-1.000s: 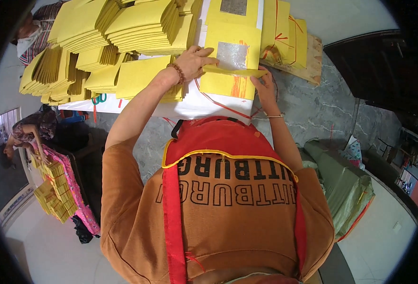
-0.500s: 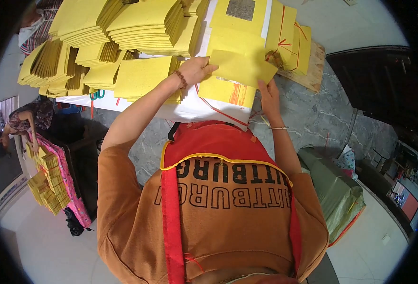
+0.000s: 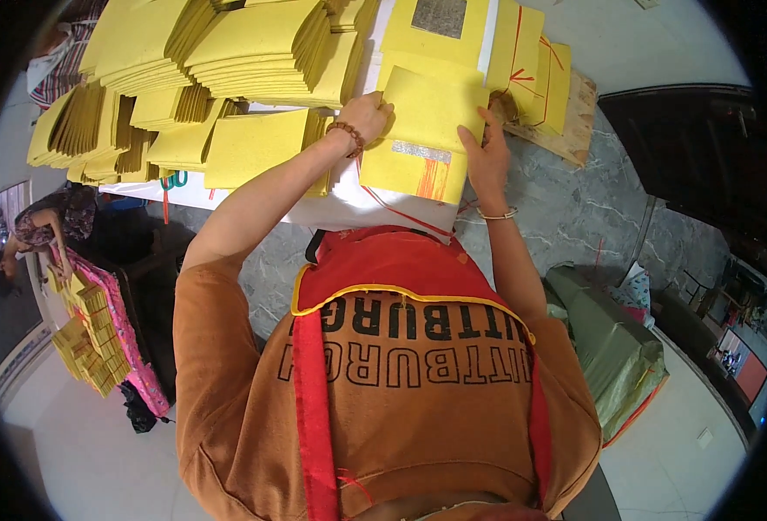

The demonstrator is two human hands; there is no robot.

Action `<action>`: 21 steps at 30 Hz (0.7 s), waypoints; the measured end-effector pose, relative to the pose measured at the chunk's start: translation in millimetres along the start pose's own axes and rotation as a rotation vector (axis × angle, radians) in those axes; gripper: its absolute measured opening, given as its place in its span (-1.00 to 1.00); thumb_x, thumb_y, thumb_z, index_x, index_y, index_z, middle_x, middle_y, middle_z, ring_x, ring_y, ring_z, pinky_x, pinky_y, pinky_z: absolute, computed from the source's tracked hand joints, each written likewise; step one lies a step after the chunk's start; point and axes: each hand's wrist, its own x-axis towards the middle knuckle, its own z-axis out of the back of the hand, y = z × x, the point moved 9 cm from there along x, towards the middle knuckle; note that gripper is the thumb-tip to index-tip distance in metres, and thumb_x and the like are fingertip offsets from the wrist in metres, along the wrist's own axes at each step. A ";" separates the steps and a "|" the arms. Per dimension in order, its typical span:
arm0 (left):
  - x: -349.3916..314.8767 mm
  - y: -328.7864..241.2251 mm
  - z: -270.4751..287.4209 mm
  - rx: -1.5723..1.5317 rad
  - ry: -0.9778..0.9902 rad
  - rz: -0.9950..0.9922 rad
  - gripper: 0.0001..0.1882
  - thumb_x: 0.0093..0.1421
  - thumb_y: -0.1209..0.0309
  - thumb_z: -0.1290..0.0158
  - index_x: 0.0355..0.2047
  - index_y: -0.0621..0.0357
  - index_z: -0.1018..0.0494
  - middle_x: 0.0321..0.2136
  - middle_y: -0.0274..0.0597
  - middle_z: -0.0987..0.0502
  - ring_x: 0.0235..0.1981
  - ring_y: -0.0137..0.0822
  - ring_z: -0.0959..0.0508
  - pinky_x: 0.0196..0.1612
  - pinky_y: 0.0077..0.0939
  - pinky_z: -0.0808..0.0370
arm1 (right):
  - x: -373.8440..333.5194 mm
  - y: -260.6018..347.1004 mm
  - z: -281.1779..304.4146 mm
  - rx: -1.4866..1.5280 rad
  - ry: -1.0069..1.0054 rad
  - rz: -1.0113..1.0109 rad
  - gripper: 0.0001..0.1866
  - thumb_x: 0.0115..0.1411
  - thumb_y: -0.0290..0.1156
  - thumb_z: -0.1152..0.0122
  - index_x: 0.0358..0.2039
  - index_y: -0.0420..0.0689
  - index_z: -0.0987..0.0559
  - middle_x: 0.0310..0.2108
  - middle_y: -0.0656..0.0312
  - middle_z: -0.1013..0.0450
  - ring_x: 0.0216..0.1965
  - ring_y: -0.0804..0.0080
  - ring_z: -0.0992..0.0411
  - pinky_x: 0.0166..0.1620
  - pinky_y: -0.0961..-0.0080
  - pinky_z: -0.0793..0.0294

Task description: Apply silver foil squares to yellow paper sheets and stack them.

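Observation:
A folded yellow paper sheet (image 3: 440,108) lies over other yellow sheets on the white-topped table. Its left edge is pinched in the curled fingers of my left hand (image 3: 366,120), which wears a beaded bracelet. My right hand (image 3: 489,161) is at the right edge of the sheet, thumb and fingers apart, with nothing between them. Below the fold shows a yellow sheet with a silver patch and orange print (image 3: 414,174). Farther back lies a yellow sheet with a silver-grey square (image 3: 438,17).
Several stacks of folded yellow paper (image 3: 253,52) fill the table's left. Bundles tied with red string (image 3: 522,65) lie at the right on a wooden board (image 3: 581,122). Green-handled scissors (image 3: 174,180) hang at the front edge. Another person (image 3: 45,221) bends over yellow bundles at far left.
The folded sheet has come down flat, its narrow raised flap now lying back over the pile. My right hand has moved up slightly, its fingers spreading from the sheet's corner.

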 end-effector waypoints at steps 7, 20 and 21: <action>2.8 -4.0 2.4 0.002 0.015 0.019 -0.62 0.15 0.23 0.10 -0.19 0.34 -0.30 -0.35 0.28 -0.49 -0.27 0.16 -0.49 -0.18 -0.10 -0.40 | 10.3 -22.3 -0.5 -0.006 -0.059 0.023 -0.54 -0.02 -0.40 -0.26 -0.06 -0.14 -0.44 -0.28 0.06 -0.49 -0.28 0.35 -0.46 -0.22 0.47 -0.40; -41.2 -96.9 8.0 0.530 0.008 -0.432 -0.55 0.23 0.12 0.19 0.06 0.05 -0.23 -0.05 -0.10 -0.41 -0.08 -0.12 -0.44 -0.11 -0.21 -0.43 | 8.7 -14.7 3.7 -0.160 -0.081 0.002 -0.53 -0.03 -0.36 -0.26 -0.06 -0.14 -0.45 -0.27 0.00 -0.48 -0.28 0.23 -0.46 -0.22 0.40 -0.41; -45.3 -108.6 -2.8 0.524 -0.121 -0.641 -0.51 0.22 0.10 0.18 0.10 0.05 -0.20 0.03 -0.08 -0.33 0.02 -0.10 -0.34 0.00 -0.19 -0.33 | 8.7 -11.6 2.5 -0.159 -0.070 -0.005 -0.53 -0.03 -0.36 -0.26 -0.06 -0.15 -0.45 -0.26 0.00 -0.48 -0.27 0.23 -0.47 -0.21 0.41 -0.41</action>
